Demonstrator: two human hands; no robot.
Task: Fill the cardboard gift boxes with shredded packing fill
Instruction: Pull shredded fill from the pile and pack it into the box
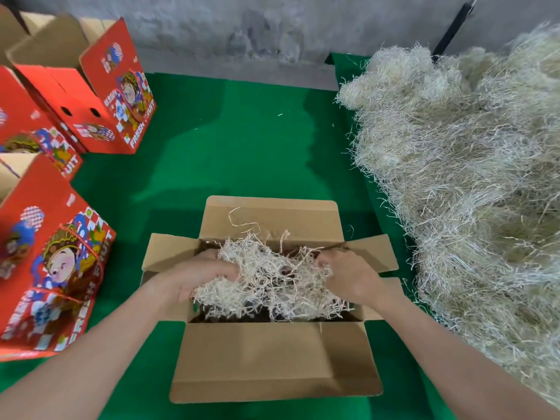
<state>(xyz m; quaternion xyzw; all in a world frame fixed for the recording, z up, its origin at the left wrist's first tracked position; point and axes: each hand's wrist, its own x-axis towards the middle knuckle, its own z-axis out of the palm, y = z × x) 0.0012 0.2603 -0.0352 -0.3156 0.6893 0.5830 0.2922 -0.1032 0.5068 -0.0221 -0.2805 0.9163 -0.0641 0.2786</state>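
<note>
Between left grip point(200, 277), right grip point(348, 275): fill point(266, 281)

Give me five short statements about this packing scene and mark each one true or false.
1. The left hand and right hand hold shredded fill in the open box. True.
2. The big pile of fill lies on the person's left. False: it lies on their right.
3. The open box's flaps are folded shut. False: they are spread outward.
4. Red printed boxes stand on the left. True.
5. The covering under the box is blue. False: it is green.
</note>
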